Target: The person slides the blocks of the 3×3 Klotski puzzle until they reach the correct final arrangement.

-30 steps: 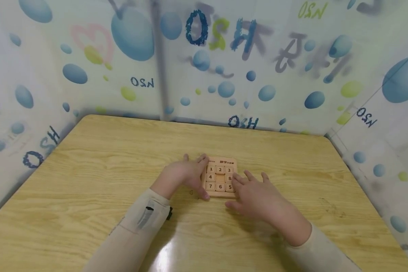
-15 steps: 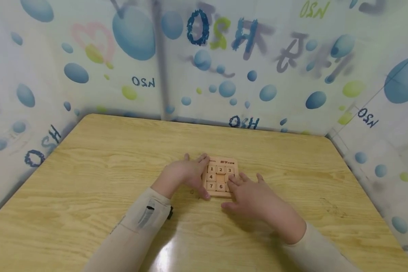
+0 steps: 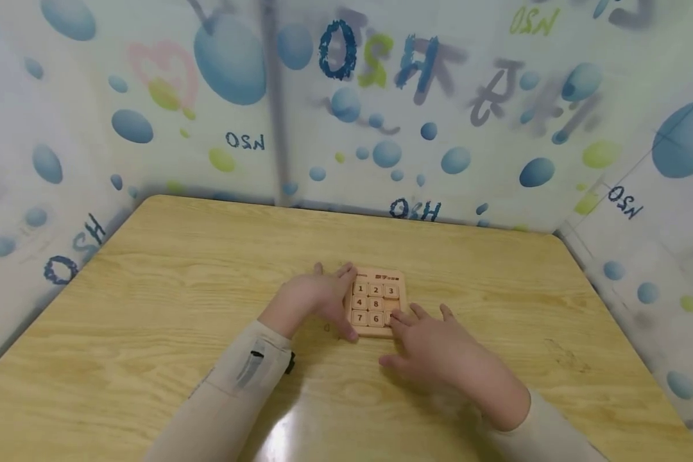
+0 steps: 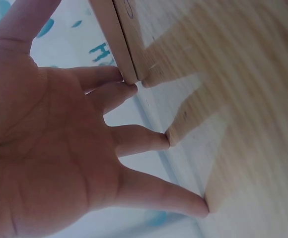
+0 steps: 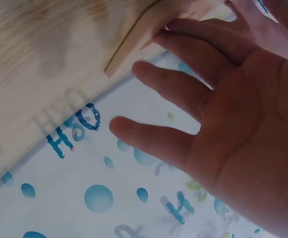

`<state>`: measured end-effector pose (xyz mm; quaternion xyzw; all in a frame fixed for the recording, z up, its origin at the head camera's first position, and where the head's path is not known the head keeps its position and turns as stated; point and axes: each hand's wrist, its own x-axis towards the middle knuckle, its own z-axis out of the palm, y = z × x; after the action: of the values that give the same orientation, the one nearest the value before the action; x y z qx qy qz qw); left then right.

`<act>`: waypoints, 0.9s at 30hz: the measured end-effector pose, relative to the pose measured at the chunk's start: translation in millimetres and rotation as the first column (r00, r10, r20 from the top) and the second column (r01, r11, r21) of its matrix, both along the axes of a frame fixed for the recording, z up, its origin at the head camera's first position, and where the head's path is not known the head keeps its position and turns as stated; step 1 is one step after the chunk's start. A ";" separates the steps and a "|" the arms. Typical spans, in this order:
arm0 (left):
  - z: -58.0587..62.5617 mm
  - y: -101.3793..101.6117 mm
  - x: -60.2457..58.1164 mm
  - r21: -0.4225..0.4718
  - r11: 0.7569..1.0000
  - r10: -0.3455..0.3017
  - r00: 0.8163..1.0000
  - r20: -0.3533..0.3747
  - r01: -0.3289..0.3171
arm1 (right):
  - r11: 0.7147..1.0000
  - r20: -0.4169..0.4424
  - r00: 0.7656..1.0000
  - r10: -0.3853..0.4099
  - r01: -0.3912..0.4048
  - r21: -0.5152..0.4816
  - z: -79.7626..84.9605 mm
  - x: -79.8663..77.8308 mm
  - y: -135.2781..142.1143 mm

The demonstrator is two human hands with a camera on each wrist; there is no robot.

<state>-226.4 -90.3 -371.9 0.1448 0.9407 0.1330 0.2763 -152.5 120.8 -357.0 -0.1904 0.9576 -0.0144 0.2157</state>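
Observation:
A wooden number sliding puzzle (image 3: 376, 277) lies flat on the table in the head view. Its tiles read 1, 2, 3 on top, 4 and 8 in the middle row with a gap at the right, then 7 and 6 below. My right hand (image 3: 439, 346) reaches in from the right, index fingertip on the bottom-right tile, which it mostly covers. In the right wrist view its fingers (image 5: 159, 134) are extended. My left hand (image 3: 323, 298) braces the board's left side, thumb at the lower corner. The left wrist view shows its spread fingers (image 4: 144, 138), two touching the board's edge (image 4: 115, 44).
The wood-grain table (image 3: 225, 250) extends around the puzzle on all sides. Walls with blue bubble prints and lettering (image 3: 387, 154) stand behind it and at both sides.
The 8 tile has slid left from the right column into the centre, so the gap is now at middle right. My right hand's fingertip went onto that column, then down to the bottom-right tile.

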 end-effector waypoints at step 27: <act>5.1 0.3 1.7 -0.006 1.000 -0.024 1.000 0.001 0.024 | 0.996 -0.055 0.994 0.093 -0.092 0.021 -2.2 24.8 -14.0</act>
<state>-224.7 -89.9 -366.8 0.1551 0.9393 0.1268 0.2785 -127.7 106.8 -359.3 -0.2328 0.9536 0.0098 0.1907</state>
